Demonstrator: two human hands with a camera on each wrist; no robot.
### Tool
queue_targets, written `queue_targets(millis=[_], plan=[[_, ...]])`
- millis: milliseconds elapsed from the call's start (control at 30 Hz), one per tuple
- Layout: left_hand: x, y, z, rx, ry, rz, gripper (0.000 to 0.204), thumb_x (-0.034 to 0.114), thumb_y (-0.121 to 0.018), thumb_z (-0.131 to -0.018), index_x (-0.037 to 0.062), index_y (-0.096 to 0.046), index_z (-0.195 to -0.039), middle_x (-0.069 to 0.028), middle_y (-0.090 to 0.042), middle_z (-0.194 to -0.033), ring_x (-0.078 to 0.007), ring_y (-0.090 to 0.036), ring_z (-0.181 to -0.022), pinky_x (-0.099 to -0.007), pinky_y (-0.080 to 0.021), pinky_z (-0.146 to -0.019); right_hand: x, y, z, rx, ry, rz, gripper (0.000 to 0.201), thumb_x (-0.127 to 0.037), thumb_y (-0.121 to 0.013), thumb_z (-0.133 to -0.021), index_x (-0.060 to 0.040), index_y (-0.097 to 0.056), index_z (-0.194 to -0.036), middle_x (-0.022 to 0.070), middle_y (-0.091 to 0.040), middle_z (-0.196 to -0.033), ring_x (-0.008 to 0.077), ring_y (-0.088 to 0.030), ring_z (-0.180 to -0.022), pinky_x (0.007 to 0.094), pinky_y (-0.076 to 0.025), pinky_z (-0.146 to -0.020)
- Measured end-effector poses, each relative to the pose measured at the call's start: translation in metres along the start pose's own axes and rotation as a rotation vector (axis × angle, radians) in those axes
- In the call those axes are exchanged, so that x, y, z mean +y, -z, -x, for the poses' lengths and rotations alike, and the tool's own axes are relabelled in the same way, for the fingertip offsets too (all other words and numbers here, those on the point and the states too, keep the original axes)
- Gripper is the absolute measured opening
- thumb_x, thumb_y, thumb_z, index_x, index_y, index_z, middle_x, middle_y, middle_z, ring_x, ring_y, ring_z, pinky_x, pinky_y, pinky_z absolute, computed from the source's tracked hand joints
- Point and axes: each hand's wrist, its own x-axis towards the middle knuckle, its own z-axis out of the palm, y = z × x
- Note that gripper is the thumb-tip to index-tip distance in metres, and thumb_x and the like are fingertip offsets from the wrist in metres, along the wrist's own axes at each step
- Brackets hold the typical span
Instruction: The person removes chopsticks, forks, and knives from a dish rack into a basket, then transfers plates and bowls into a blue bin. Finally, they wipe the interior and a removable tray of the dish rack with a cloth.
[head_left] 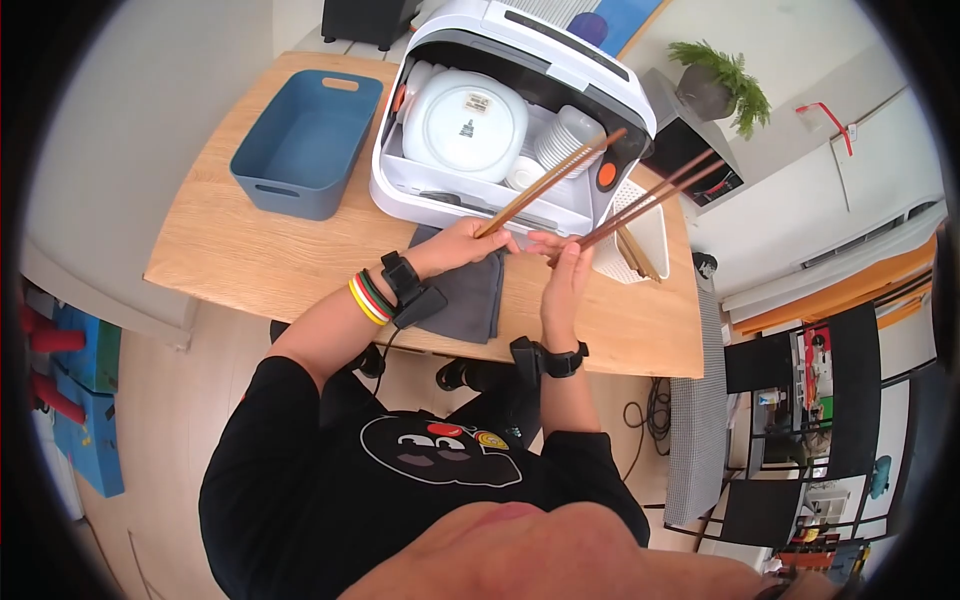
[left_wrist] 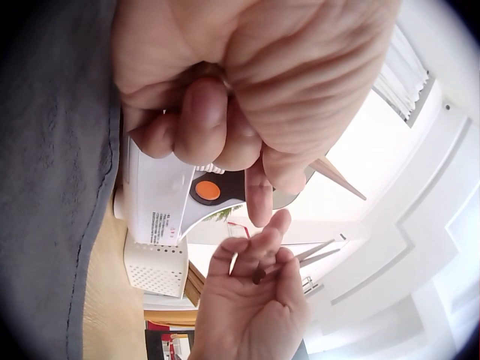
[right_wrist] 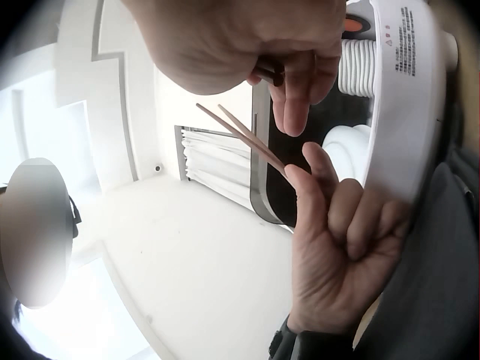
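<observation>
Between the thumb and fingers of my left hand is a pair of lighter brown chopsticks, slanting up and to the right. My right hand pinches darker brown chopsticks near their lower ends, tips spread slightly apart. The hands are close together over the table's middle, fingertips almost meeting in the head view. Just beyond them stands an open white dish box holding a large white plate, a stack of small bowls and a small white dish.
A white perforated basket with more chopsticks stands right of the dish box. At the left sits a blue-grey plastic tub. A dark grey cloth lies on the wooden table, under my left forearm.
</observation>
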Motion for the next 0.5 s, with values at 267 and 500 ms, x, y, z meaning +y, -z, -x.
queue_targets(millis=[267, 500], plan=[[0.002, -0.002, 0.000, 0.058, 0.012, 0.059, 0.035, 0.034, -0.045, -0.097, 0.0057, -0.064, -0.092, 0.0100, -0.026, -0.058, -0.0031, -0.024, -0.051, -0.0201, -0.020, -0.047, -0.030, 0.082, 0.005, 0.086, 0.085, 0.158, 0.021, -0.023, -0.035, -0.101, -0.0040, -0.044, -0.102, 0.0030, -0.049, -0.073, 0.0087, -0.046, -0.059, 0.0205, -0.038, -0.057], [0.001, -0.002, 0.000, 0.053, 0.035, 0.048, 0.035, 0.036, -0.045, -0.096, 0.0052, -0.060, -0.090, 0.0102, -0.026, -0.058, -0.0028, -0.022, -0.052, -0.0206, -0.019, -0.049, -0.065, 0.166, -0.002, 0.237, 0.032, 0.503, 0.018, -0.021, -0.039, -0.099, -0.0053, -0.049, -0.099, -0.0011, -0.040, -0.071, 0.0058, -0.038, -0.061, 0.0204, -0.032, -0.054]])
